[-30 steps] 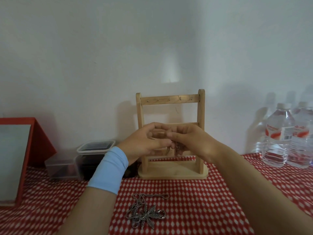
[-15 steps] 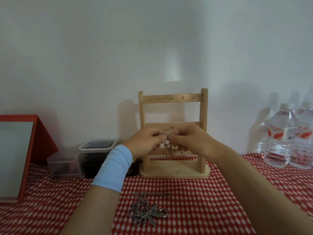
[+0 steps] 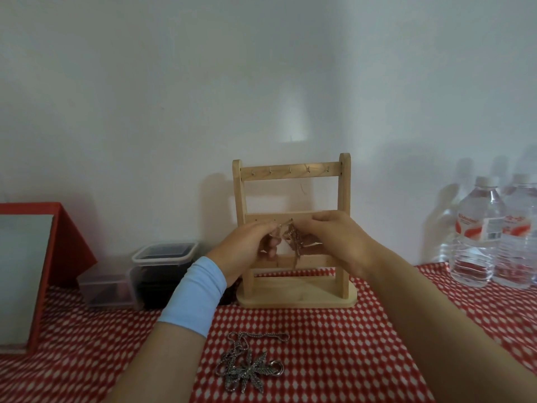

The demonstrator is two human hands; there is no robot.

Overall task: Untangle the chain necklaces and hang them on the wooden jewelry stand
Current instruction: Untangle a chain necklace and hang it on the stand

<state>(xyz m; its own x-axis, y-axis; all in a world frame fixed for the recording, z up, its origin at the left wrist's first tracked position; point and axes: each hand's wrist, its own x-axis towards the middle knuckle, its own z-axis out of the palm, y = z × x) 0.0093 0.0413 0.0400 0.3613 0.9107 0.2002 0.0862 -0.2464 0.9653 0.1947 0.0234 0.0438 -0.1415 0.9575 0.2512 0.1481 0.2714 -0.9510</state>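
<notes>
Both hands, left and right, pinch a thin bronze-coloured chain necklace between them, before the middle bar of the pale wooden jewelry stand. A silver leaf-pendant chain necklace lies on the red-checked worktop, below the hands.

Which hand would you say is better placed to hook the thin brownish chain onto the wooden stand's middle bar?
Probably the right hand: its fingertips pinch the thin brownish chain level with the middle bar of the wooden jewelry stand; the left hand pinches it slightly lower.
</notes>
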